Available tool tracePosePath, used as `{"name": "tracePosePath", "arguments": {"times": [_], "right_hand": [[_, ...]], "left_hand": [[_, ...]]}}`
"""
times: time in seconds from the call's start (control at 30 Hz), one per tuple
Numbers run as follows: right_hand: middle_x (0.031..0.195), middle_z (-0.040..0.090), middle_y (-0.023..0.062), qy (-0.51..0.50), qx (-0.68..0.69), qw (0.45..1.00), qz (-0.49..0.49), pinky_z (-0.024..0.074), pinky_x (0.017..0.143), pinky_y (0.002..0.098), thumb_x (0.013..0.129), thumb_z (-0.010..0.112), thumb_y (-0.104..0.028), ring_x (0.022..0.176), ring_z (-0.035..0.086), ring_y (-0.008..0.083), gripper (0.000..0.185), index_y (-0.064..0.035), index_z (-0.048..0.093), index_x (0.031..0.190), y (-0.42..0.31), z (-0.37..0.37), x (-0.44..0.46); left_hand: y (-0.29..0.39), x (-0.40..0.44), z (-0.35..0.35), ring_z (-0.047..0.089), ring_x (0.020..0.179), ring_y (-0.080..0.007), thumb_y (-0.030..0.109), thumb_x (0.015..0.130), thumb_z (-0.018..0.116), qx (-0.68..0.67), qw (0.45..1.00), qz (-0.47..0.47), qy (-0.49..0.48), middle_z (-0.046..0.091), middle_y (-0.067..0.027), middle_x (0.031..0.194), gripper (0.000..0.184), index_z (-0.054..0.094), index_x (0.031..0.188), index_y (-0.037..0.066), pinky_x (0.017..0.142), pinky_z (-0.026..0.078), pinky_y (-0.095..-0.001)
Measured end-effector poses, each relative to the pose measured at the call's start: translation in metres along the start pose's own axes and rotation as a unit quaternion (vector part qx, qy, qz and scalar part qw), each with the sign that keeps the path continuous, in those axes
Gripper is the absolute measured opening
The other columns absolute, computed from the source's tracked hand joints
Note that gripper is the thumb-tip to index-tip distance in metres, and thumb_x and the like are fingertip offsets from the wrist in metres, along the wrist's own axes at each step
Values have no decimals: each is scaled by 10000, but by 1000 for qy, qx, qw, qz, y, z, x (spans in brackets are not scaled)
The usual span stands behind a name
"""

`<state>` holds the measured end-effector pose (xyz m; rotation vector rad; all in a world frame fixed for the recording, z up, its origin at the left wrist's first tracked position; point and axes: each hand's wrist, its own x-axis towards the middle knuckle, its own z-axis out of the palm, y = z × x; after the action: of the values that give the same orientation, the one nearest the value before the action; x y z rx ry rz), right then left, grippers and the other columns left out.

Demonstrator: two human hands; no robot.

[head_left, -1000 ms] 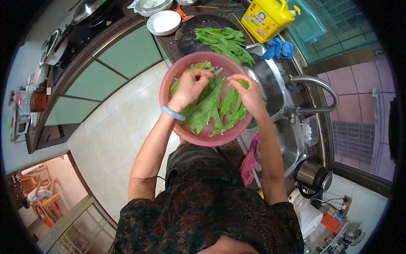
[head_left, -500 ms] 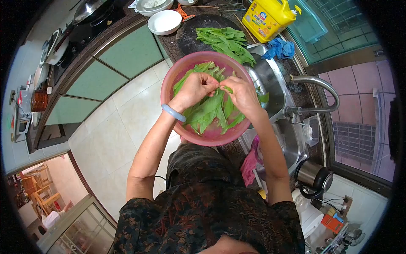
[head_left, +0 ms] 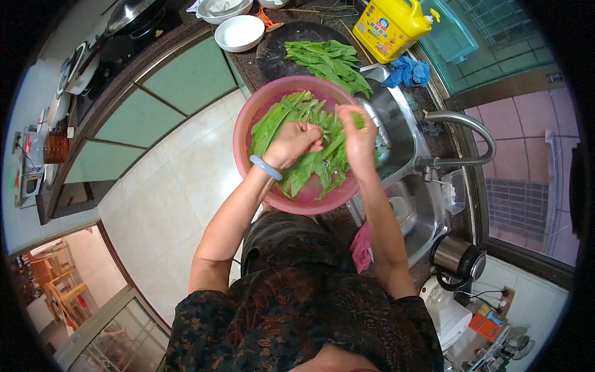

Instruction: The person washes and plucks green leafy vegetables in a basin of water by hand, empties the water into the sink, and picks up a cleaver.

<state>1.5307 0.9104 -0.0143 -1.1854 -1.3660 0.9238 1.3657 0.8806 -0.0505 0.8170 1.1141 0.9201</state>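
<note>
Handling leaves [head_left: 276, 124] — best low over the basin [head_left: 242, 149]: left hand [head_left: 295, 144], narrow grip, contents unclear; right hand [head_left: 360, 147], grip holding a green piece [head_left: 357, 119].

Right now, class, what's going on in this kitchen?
A person has their left hand, fingers curled together, and right hand, with some green at its fingers, over leafy greens in a pink basin. Whether either grips a leaf is unclear. More greens lie on a dark round board beyond the basin.
</note>
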Motion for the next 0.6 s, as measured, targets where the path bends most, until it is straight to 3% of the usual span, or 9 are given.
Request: {"name": "tracePosePath", "arguments": {"times": [0.03,0.07,0.17,0.2,0.3,0.37,0.43,0.57,0.6], "right_hand": [[831,624,29,24,142,988,63,468,736,284,921,618,-230,791,573,124,193,-42,643,958,-19,-23,16],[864,619,36,51,188,976,93,458,720,267,936,588,-279,787,565,116,228,-55,617,969,-26,-36,28],[814,549,70,52,339,937,67,522,815,414,993,483,-193,775,557,198,164,-32,511,982,-61,-68,56],[796,521,56,48,317,946,56,541,782,442,1002,478,-220,724,544,186,191,-29,496,1005,-64,-79,64],[749,482,22,-5,224,974,25,466,569,289,1005,485,-218,639,508,114,171,-49,507,1016,-70,-91,93],[772,511,28,-23,206,978,1,391,528,238,983,547,-255,632,485,74,210,-46,545,1006,-82,-79,117],[822,574,46,-21,-52,998,-32,419,553,233,941,622,-301,678,524,80,285,-21,587,983,-99,-58,145],[818,671,160,-51,-325,896,-298,501,667,381,877,662,-421,723,648,277,393,-49,606,988,-74,-4,209],[826,666,181,-89,-373,885,-264,501,684,412,871,656,-441,767,650,315,411,-55,589,998,-67,13,216]], "left_hand": [[-11,2,-2,599,659,-119,101,869,609,247,963,95,56,656,-65,753,127,637,850,-21,634,505,-257],[-14,-2,-2,587,647,-142,79,808,610,324,923,154,137,651,-93,718,111,628,821,-29,617,479,-293],[-10,-14,-10,592,648,-146,68,806,610,331,922,137,145,635,-110,707,102,631,838,-26,624,485,-296],[-8,-18,-11,609,656,-159,66,811,608,323,926,137,140,648,-123,719,101,630,846,-27,633,495,-306],[3,-28,8,625,659,-175,68,823,612,339,916,178,120,660,-129,733,91,631,862,-12,640,504,-318],[15,-35,34,643,685,-185,70,830,622,242,965,89,43,666,-135,762,66,628,865,15,649,511,-320],[6,-35,60,642,690,-252,31,787,615,280,927,248,23,642,-154,739,66,622,851,16,650,511,-363],[10,-41,104,632,768,-386,51,755,626,284,912,287,-71,638,-221,813,111,645,845,-10,681,497,-432],[5,-39,112,628,774,-394,51,757,623,316,909,250,-105,632,-226,811,115,640,852,-12,686,499,-437]]}}
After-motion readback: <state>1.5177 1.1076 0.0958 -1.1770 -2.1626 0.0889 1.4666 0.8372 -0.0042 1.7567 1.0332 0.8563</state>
